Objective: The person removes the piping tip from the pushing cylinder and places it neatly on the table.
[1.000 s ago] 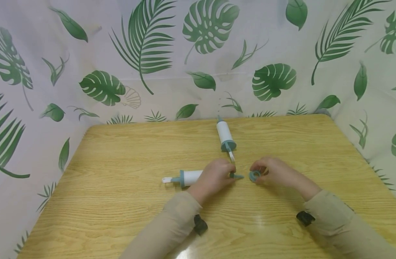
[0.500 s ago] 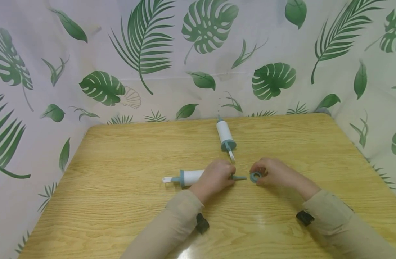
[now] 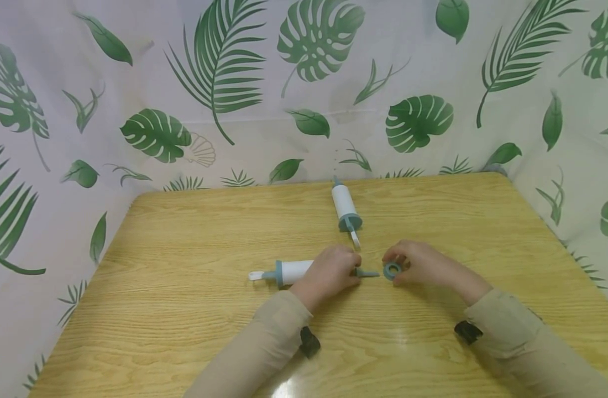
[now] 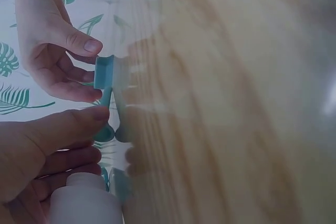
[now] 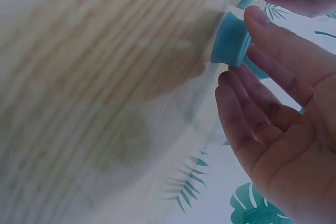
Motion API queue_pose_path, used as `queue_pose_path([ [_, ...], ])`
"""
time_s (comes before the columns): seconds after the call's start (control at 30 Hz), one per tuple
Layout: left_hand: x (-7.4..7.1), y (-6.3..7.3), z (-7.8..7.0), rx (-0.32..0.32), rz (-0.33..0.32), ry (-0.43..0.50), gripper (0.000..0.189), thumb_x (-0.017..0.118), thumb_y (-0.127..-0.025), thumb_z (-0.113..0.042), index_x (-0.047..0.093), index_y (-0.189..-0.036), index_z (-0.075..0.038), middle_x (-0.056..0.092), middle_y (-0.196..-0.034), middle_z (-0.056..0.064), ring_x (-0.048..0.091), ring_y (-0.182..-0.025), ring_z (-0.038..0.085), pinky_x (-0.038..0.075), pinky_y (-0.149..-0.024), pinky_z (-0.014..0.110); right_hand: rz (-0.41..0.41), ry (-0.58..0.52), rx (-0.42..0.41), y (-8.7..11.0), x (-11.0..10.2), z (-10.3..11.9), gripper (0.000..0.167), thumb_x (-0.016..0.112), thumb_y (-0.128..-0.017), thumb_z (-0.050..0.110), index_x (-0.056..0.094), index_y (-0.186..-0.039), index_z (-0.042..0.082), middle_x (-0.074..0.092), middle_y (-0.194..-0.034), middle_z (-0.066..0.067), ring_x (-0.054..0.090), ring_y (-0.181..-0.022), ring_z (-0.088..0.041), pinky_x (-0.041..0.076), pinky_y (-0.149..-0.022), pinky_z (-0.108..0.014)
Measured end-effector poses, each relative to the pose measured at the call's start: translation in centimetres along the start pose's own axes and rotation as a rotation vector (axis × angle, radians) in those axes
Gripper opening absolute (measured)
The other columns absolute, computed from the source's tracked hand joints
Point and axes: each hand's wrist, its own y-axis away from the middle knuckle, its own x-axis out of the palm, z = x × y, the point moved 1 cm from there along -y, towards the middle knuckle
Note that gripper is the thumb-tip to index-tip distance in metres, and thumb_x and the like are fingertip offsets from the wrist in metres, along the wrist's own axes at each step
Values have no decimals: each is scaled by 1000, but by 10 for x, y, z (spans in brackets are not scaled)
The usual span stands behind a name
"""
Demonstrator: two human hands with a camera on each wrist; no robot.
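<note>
My left hand reaches over a white-barrelled syringe lying sideways and pinches a slim teal nozzle. Its narrow end points right, at the ring; the flared end is by my left thumb. A white barrel neck shows just below those fingers in the left wrist view. With thumb and fingers, my right hand holds a teal ring on the table, its hole facing up in the head view. From the right wrist view, the ring has a flared rim.
A second white syringe with teal ends lies toward the back edge, its plunger handle pointing at my hands. The wood-grain table meets a leaf-print cloth behind it.
The nozzle in my left hand has shifted slightly right, closer to the ring. The ring has turned a little in my right hand and shows its hole more fully. Both syringes stay put.
</note>
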Motion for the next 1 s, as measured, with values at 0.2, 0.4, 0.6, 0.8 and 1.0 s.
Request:
queue_pose_path([
  [0.2, -5, 3, 2, -51, 3, 90, 29, 78, -81, -30, 71, -102, -11, 66, -92, -2, 60, -82, 9, 48, -73, 18, -14, 7, 9, 0, -5, 6, 44, 80, -77, 13, 63, -115, -1, 63, -109, -13, 60, -99, -32, 52, -81, -45],
  [0.4, -15, 5, 5, -157, -61, 256, 42, 75, -83, -32, 64, -117, -10, 64, -112, 3, 59, -102, 17, 48, -86, 26, -52, -16, -10, -5, -11, 8, 42, 74, -84, 16, 60, -121, 0, 61, -118, -15, 56, -105, -34, 49, -85, -48],
  [0.6, -19, 3, 9, -206, -198, 296, 51, 77, -81, -33, 61, -122, -7, 61, -116, 5, 58, -104, 16, 48, -87, 23, -112, -60, -23, -28, -18, 12, 43, 67, -91, 21, 56, -125, -3, 58, -125, -19, 56, -107, -37, 50, -87, -48],
  [0.8, -19, -5, 10, -289, -293, 376, 57, 79, -79, -31, 57, -125, -5, 59, -119, 7, 57, -106, 18, 48, -88, 25, -182, -146, 71, -62, -30, 15, 46, 60, -96, 28, 51, -131, -1, 53, -130, -21, 55, -111, -40, 49, -87, -51],
  [1.0, -20, -18, 11, -426, -303, 479, 63, 79, -80, -30, 53, -130, -3, 55, -124, 11, 54, -109, 22, 48, -90, 31, -225, -195, 163, -99, -45, 20, 52, 53, -98, 35, 47, -135, 0, 51, -132, -21, 52, -114, -40, 48, -89, -48],
])
